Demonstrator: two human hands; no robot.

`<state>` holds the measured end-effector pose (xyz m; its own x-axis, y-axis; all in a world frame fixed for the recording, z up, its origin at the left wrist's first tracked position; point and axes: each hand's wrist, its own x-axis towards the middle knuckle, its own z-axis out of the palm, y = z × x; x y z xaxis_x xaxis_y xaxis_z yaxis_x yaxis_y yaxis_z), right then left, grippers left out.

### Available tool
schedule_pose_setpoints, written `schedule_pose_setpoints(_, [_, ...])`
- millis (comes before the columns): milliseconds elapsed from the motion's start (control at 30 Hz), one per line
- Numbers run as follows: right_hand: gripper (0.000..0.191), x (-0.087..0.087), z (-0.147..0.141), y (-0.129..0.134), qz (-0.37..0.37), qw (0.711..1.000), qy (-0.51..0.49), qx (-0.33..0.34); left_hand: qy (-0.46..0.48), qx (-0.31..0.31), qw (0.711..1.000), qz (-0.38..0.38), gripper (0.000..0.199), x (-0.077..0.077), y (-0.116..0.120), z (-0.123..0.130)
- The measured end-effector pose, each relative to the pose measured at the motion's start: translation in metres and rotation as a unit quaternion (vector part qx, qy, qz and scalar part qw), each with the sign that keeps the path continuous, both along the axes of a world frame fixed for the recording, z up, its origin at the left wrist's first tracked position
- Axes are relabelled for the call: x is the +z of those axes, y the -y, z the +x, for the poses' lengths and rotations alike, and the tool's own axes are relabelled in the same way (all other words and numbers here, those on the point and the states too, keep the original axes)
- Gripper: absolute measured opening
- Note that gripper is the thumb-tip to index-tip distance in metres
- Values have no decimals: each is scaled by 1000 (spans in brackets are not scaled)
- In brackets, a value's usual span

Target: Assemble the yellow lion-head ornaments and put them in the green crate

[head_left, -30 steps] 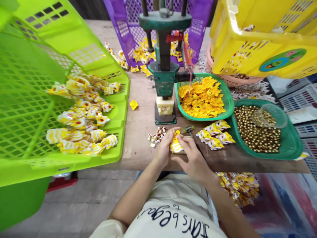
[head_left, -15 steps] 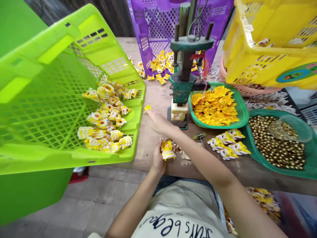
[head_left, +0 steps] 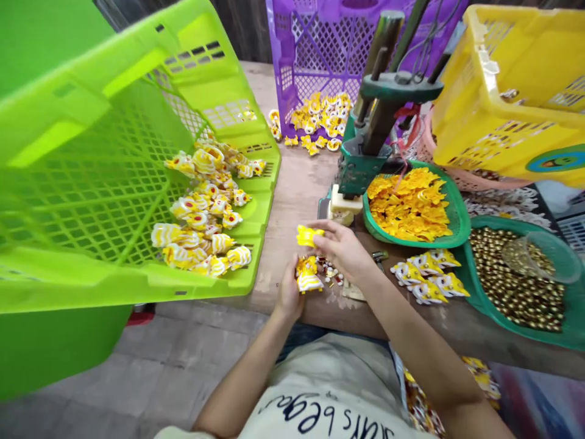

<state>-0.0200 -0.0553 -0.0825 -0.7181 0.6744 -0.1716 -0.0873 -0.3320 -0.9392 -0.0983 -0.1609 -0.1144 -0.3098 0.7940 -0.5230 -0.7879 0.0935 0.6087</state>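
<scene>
Someone's right hand pinches a small yellow piece in its fingertips, holding it above the table. Just nearer, the left hand grasps a yellow-and-white striped figure, which sits by the thumb side near the table's front edge; the two held items are apart. Small red-and-white parts lie just right of the figure. Beyond the right hand stands a green press with a cream block under its head. To the press's right is a green basket of yellow pieces, and nearer, a cluster of yellow-and-white figures lies beside a green tray of gold beads. On the left, a lime crate lies tipped with striped figures inside; a purple crate stands at the far side, and a yellow crate at far right.
</scene>
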Motion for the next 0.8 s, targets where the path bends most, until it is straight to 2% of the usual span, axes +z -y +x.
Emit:
schedule_pose_setpoints(100, [49, 5, 50, 21, -64, 995, 7, -71, 18, -5, 1000, 15, 39, -5, -10, 15])
schedule_pose_setpoints(200, [44, 7, 81, 36, -39, 992, 41, -115, 1, -46, 999, 15, 39, -12, -15, 35])
schedule_pose_setpoints(300, [35, 5, 100, 45, 77, 981, 107, -141, -13, -79, 997, 11, 42, -14, -16, 53])
schedule_pose_setpoints(367, [32, 4, 109, 50, 193, 953, 168, -166, -5, -106, 994, 19, 45, -11, -16, 61])
schedule_pose_setpoints(433, [33, 3, 117, 54, 274, 922, 205, -181, 1, -132, 991, 32, 47, -6, -17, 67])
schedule_pose_setpoints(667, [37, -5, 141, 59, 384, 880, 200, -194, -14, -193, 980, 32, 45, 2, -17, 79])
schedule_pose_setpoints(800, [36, -8, 154, 54, 410, 872, 198, -179, -19, -239, 970, 33, 50, 6, -16, 85])
